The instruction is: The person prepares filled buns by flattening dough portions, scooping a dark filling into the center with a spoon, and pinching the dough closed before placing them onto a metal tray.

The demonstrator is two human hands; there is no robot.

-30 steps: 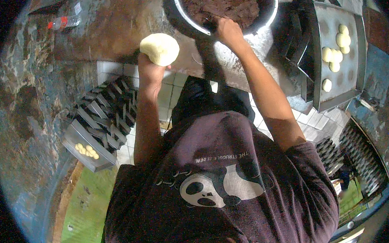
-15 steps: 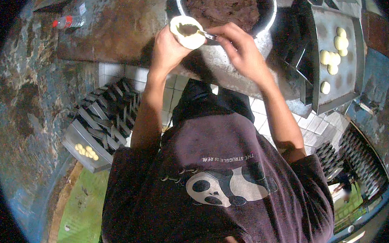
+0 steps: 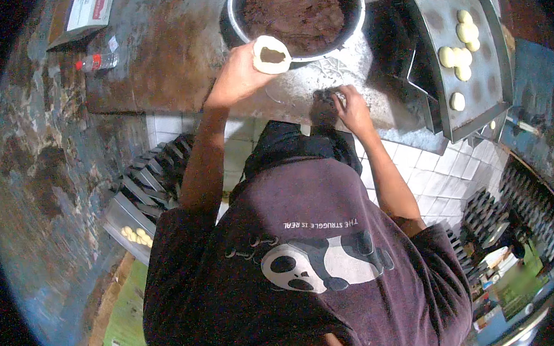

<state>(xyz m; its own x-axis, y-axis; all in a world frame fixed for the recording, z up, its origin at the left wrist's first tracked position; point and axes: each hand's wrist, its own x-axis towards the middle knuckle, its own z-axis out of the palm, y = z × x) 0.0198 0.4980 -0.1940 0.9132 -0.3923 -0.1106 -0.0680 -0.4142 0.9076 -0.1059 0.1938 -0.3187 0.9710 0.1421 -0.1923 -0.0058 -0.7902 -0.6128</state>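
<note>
My left hand [image 3: 236, 74] holds a pale dough round [image 3: 273, 67], cupped around a dark brown filling [image 3: 271, 54] that shows in its middle, just below the rim of a large metal basin [image 3: 361, 15] of dark brown paste [image 3: 292, 10]. My right hand [image 3: 350, 107] is lower and to the right, low over the floury worktable, with curled fingers at a small dark object [image 3: 327, 97] that I cannot make out.
A metal tray [image 3: 494, 45] of several pale dough balls [image 3: 468, 32] rests on stacked trays at the right. A plastic bottle [image 3: 99, 61] and a box [image 3: 89, 10] are at upper left. Stacked trays [image 3: 156, 174] and another tray of dough [image 3: 135, 235] stand lower left.
My right hand went from the basin to the dough with a metal tool, then moved down and right to the table. The dough round now shows dark filling; my left hand rose toward the basin.
</note>
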